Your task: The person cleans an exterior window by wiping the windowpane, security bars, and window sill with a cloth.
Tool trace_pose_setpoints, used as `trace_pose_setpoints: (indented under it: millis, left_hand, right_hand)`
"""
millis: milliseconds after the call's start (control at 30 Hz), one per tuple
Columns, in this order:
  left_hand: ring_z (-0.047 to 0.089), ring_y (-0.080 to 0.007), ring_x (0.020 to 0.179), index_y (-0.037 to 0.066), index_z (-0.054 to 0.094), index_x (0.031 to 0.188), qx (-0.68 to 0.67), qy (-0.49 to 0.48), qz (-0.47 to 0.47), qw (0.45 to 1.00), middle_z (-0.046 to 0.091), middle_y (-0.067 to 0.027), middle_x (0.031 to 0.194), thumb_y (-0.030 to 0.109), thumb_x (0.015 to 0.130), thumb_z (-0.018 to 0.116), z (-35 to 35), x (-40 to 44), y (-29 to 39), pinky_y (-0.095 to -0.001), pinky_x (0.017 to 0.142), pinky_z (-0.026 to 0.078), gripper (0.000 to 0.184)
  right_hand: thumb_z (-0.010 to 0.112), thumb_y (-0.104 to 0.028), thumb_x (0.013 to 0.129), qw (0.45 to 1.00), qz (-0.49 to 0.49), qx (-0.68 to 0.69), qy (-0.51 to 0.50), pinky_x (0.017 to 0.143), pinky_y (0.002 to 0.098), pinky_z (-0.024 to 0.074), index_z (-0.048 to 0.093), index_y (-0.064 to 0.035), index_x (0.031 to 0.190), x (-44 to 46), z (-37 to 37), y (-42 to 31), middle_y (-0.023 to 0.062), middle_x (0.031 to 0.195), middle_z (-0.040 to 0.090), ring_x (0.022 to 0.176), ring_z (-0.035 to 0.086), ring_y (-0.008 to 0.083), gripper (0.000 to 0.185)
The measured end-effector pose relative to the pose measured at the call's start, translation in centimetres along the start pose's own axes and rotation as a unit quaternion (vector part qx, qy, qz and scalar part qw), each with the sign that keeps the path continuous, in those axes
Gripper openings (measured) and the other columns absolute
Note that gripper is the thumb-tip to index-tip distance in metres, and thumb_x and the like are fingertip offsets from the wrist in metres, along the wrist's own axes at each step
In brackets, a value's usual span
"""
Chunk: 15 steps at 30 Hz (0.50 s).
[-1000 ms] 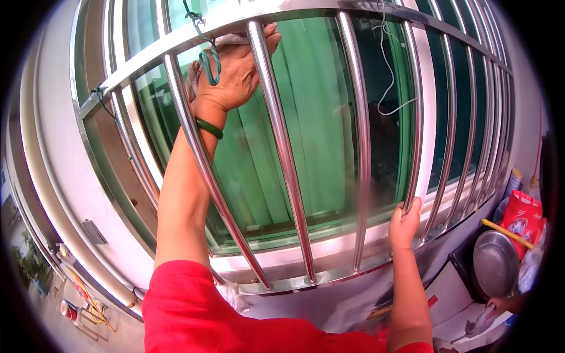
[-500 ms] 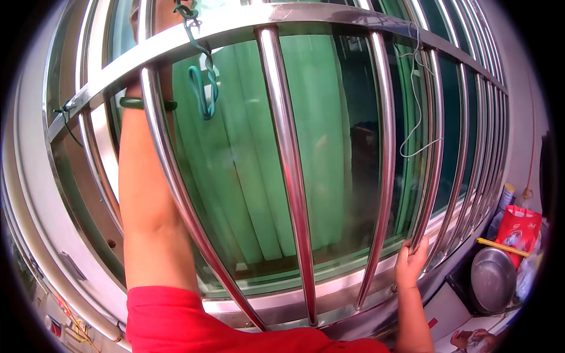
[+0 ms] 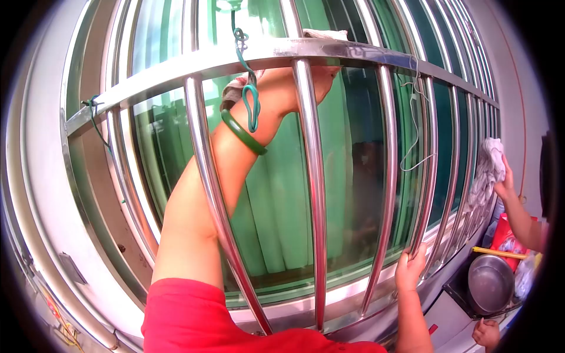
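Window (image 3: 273,217): behind steel bars (image 3: 312,153)
Left hand (image 3: 278,89): shifted rightward, white cloth (image 3: 325,35) now mid-pane; grip part-hidden, unclear
Right hand (image 3: 410,269): clamped round one bar
Co-worker's hand (image 3: 506,182): newly raised, grey cloth (image 3: 489,167)

One bright red top (image 3: 188,312), short-sleeved; one smooth, rounded green bangle (image 3: 240,133), worn below the left fingers (image 3: 324,82).

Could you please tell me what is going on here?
The person's left hand, partly hidden by the rail, has a cloth up by the window glass, behind the metal bars. The right hand grips one bar lower down. At the far right, another person's hand holds a pale cloth at the bars.
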<state>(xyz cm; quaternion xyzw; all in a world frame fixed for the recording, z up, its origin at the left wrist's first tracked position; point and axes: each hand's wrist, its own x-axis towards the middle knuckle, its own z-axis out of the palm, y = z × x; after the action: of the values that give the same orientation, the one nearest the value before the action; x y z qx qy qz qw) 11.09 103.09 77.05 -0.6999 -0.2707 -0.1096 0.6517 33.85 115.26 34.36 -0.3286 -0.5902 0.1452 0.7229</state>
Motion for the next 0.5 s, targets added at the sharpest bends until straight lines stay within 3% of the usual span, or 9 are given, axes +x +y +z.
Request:
trace_pose_setpoints:
  millis: [67, 133, 167, 233, 300, 367, 467, 500]
  left_hand:
    - [0.056, -0.0288, 0.113, 0.006, 0.056, 0.119, 0.023, -0.044, -0.030, 0.998, 0.060, -0.0119, 0.119, 0.000, 0.078, 0.055, -1.2, -0.2, 0.1, -0.0394, 0.100, 0.043, 0.041]
    - [0.055, -0.0308, 0.115, 0.006, 0.051, 0.130, 0.006, 0.097, -0.049, 0.994, 0.060, -0.0138, 0.119, 0.012, 0.084, 0.057, -2.5, -1.6, -1.2, -0.0412, 0.100, 0.043, 0.047]
    - [0.055, -0.0308, 0.115, 0.006, 0.051, 0.130, 0.010, 0.092, -0.050, 0.994, 0.060, -0.0138, 0.119, 0.012, 0.084, 0.057, -3.2, -2.0, -1.9, -0.0412, 0.100, 0.043, 0.047]
    - [0.051, -0.0336, 0.121, 0.004, 0.047, 0.134, 0.083, 0.042, -0.247, 0.965, 0.056, -0.0170, 0.127, 0.013, 0.084, 0.057, -4.6, -3.0, -3.7, -0.0406, 0.106, 0.038, 0.052]
    - [0.047, -0.0363, 0.126, 0.003, 0.044, 0.136, 0.116, 0.132, -0.137, 0.975, 0.050, -0.0207, 0.134, 0.015, 0.085, 0.057, -4.8, -4.1, -5.2, -0.0395, 0.108, 0.035, 0.055]
    - [0.044, -0.0374, 0.128, 0.000, 0.042, 0.136, 0.112, 0.140, -0.126, 0.976, 0.046, -0.0244, 0.136, 0.017, 0.087, 0.058, -4.6, -4.9, -6.2, -0.0385, 0.110, 0.033, 0.055]
    - [0.043, -0.0338, 0.131, 0.002, 0.041, 0.139, 0.114, 0.107, -0.100, 0.983, 0.048, -0.0220, 0.137, 0.021, 0.088, 0.060, -5.8, -5.7, -5.3, -0.0380, 0.110, 0.033, 0.057]
    - [0.053, -0.0303, 0.120, 0.004, 0.047, 0.133, -0.095, 0.123, -0.173, 0.973, 0.056, -0.0185, 0.125, 0.025, 0.090, 0.060, -5.6, -8.0, -7.6, -0.0371, 0.103, 0.040, 0.050]
  right_hand:
    - [0.045, 0.002, 0.076, 1.000, 0.013, 0.008, -0.020, 0.061, 0.0343, 0.0439, 0.042, -0.0034, 0.088, -0.2, -0.2, 0.2, 0.0093, 0.068, 0.050, 0.060, 0.050, 0.0229, 0.014]
    - [0.045, 0.003, 0.076, 1.000, 0.019, 0.006, -0.022, 0.062, 0.0340, 0.0440, 0.043, -0.0031, 0.090, 0.0, -0.1, 0.1, 0.0093, 0.069, 0.050, 0.061, 0.050, 0.0227, 0.015]
    - [0.045, 0.003, 0.076, 0.999, 0.020, 0.011, -0.027, 0.062, 0.0340, 0.0440, 0.043, -0.0031, 0.090, 0.1, -0.1, 0.2, 0.0093, 0.069, 0.050, 0.061, 0.050, 0.0227, 0.015]
    - [0.045, 0.003, 0.076, 0.999, 0.018, 0.022, -0.024, 0.061, 0.0336, 0.0432, 0.043, -0.0031, 0.091, -0.1, -0.1, 0.5, 0.0084, 0.069, 0.048, 0.061, 0.049, 0.0216, 0.017]
    - [0.045, 0.004, 0.077, 0.999, 0.008, 0.037, -0.024, 0.060, 0.0330, 0.0421, 0.043, -0.0029, 0.092, -0.1, 0.1, 0.4, 0.0082, 0.069, 0.047, 0.060, 0.047, 0.0208, 0.016]
    - [0.047, 0.004, 0.079, 0.999, 0.014, 0.026, -0.030, 0.059, 0.0324, 0.0411, 0.043, -0.0026, 0.092, -0.1, -0.2, 0.5, 0.0081, 0.068, 0.045, 0.059, 0.045, 0.0204, 0.015]
    - [0.049, 0.003, 0.081, 0.999, 0.029, 0.015, -0.040, 0.061, 0.0352, 0.0427, 0.042, -0.0024, 0.094, -0.3, -0.2, 1.4, 0.0119, 0.070, 0.049, 0.061, 0.049, 0.0255, 0.015]
    - [0.049, 0.003, 0.081, 0.999, 0.026, 0.016, -0.034, 0.061, 0.0363, 0.0433, 0.042, -0.0024, 0.095, -0.3, -0.1, 1.4, 0.0133, 0.072, 0.051, 0.063, 0.051, 0.0276, 0.016]
